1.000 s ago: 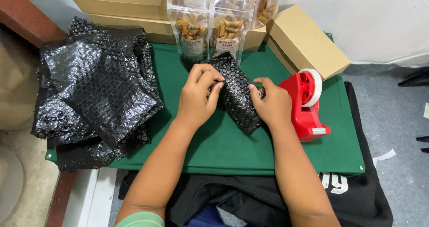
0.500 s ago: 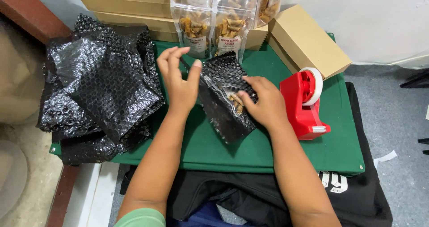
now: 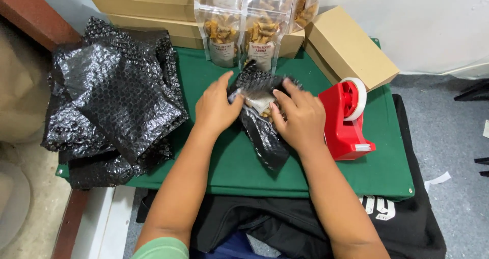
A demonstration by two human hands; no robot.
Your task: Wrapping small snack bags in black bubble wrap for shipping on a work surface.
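2 hands, left hand (image 3: 216, 110) and right hand (image 3: 300, 117), each grip clamped on black bubble wrap (image 3: 262, 131) around snack pouch (image 3: 261, 105) mid green worktop (image 3: 219, 157); best folded snugly, edges overlapped.

A snack pouch half-wrapped in black bubble wrap (image 3: 262, 121) is held on the green cloth-covered table (image 3: 214, 157).

The wrap is pressed by the left hand (image 3: 216, 108) and the right hand (image 3: 300, 116) from either side. A red tape dispenser (image 3: 346, 119) is seen just right, a heap of black bubble wrap sheets (image 3: 112, 101) left, and clear upright snack pouches (image 3: 242, 32) behind.
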